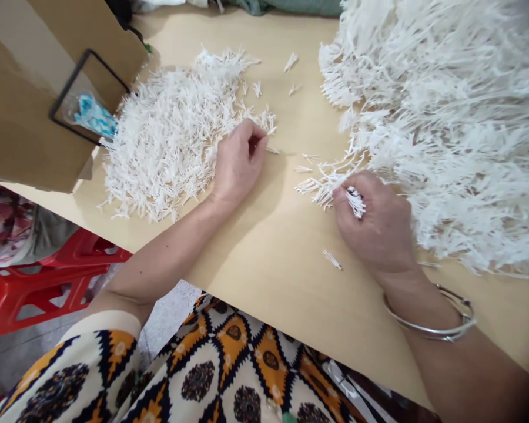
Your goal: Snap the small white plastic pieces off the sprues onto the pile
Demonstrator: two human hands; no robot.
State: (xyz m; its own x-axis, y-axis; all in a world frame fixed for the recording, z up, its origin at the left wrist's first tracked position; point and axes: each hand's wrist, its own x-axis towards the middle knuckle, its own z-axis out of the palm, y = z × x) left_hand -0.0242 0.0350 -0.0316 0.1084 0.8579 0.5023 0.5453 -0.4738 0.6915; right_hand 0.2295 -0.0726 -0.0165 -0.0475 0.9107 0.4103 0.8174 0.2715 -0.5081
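Note:
My left hand (240, 161) is closed in a pinch at the right edge of a loose heap of short white branching sprigs (171, 129). A white tip shows beside its fingers; whether they hold it I cannot tell. My right hand (377, 226) is a fist around a bunch of white sprigs (356, 201), whose ends poke out between thumb and forefinger. More white strands (330, 182) lie on the table just left of that fist. Behind and beside it spreads a large pile of longer white strands (445, 135).
A cardboard box (35, 88) with a black wire frame (68, 88) and a blue-and-white packet (96, 116) stands at the left. Single sprigs (332, 259) lie scattered on the wooden table (255, 258). Red stools (48, 282) and a person's patterned clothing (6, 226) are lower left.

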